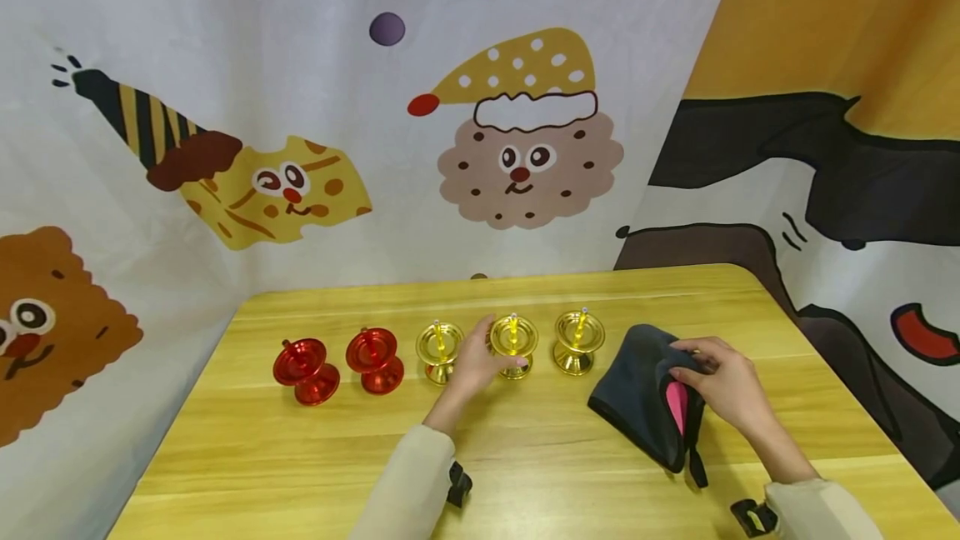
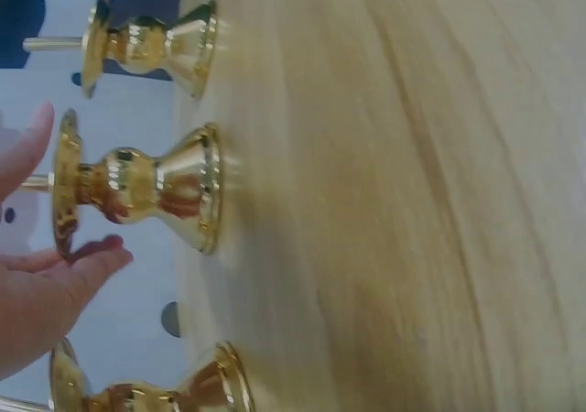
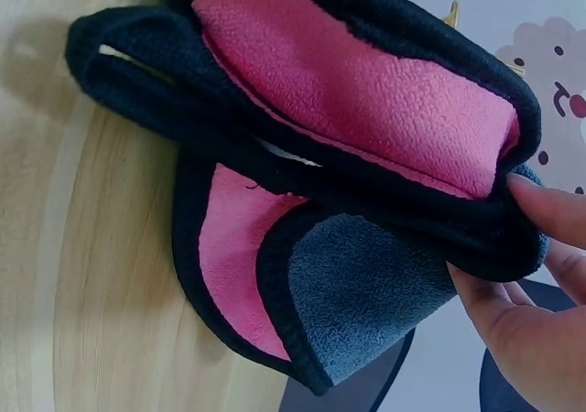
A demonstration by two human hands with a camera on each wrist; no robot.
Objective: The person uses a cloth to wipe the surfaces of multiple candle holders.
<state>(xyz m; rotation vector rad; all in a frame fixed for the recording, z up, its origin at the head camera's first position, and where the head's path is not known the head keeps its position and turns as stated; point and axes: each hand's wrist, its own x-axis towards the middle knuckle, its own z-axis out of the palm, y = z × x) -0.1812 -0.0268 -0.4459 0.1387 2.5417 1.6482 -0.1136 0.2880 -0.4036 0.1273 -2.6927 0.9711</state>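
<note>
My left hand [image 1: 474, 363] is at the middle gold candle holder [image 1: 514, 338], with thumb and fingers around its dish. In the left wrist view the fingertips sit right at the dish rim of this holder [image 2: 128, 188], and its base stands on the table. My right hand [image 1: 726, 377] pinches a folded cloth [image 1: 633, 390], dark grey outside and pink inside, with black edging. The right wrist view shows the pink side [image 3: 357, 82] and a black hanging loop [image 3: 119, 64]. Gold candle holders stand on either side, one left [image 1: 440, 346] and one right [image 1: 577, 344].
Two red candle holders [image 1: 306, 369] stand at the left of the row. The wooden table [image 1: 525, 473] reaches back to a white curtain [image 1: 315, 23] printed with cartoon figures. Black straps [image 1: 459, 484] are on both sleeves.
</note>
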